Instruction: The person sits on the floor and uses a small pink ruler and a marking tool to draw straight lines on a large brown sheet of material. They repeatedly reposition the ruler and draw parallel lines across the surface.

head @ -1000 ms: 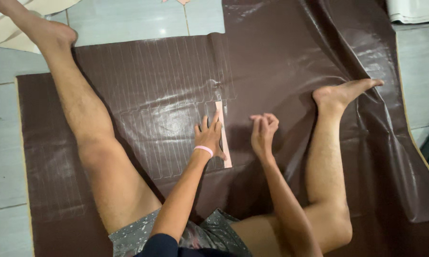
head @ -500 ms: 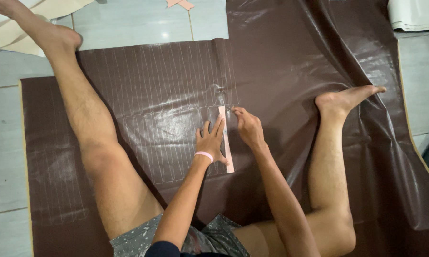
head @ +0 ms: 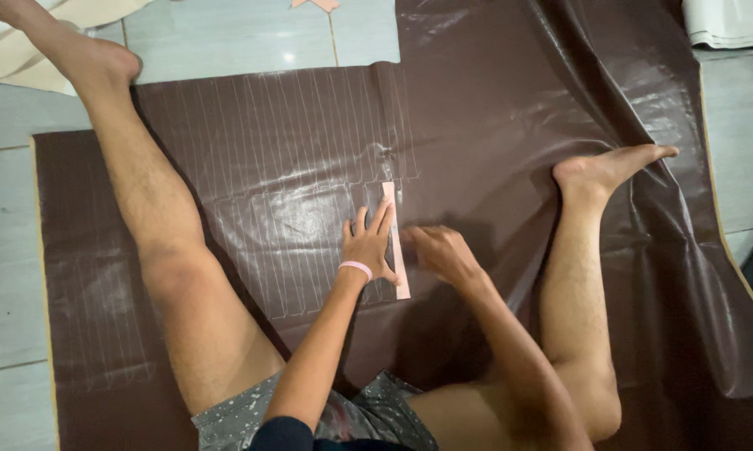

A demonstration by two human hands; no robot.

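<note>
While the left hand (head: pixel 368 249) lies flat with its fingers spread, it's pinning a narrow pink strip (head: pixel 395 240) down on the brown sheet (head: pixel 510 108), so that grip isn't closed round anything, it's just pressing. The strip sits right along the hand's thumb side, running up and down, at the edge of a patch of thin pale lines (head: pixel 293 125) marked across the sheet. There's a pink band (head: pixel 356 267) round that wrist.

The right hand (head: pixel 440 253) is the one that changed. Half a second ago it was up at the top end of the strip; now it's lower, just beside the strip's lower half, and it's blurred. Fingers look loosely curled, but honestly I can't tell if that grip has anything in it, like a pen or a marker. My guess, since the strip lines up with the last of those pale lines, is that it's being used as a ruler or template and the right hand has just run down its edge.

Further out: the person sits on the sheet with both bare legs stretched out, left leg (head: pixel 151 209) across the lined part, right foot (head: pixel 606 167) on the plain wrinkled part. Sheet is spread on a pale tiled floor (head: pixel 251 38). A folded white cloth (head: pixel 727 21) sits top right, and some cream fabric (head: pixel 25 50) top left.
</note>
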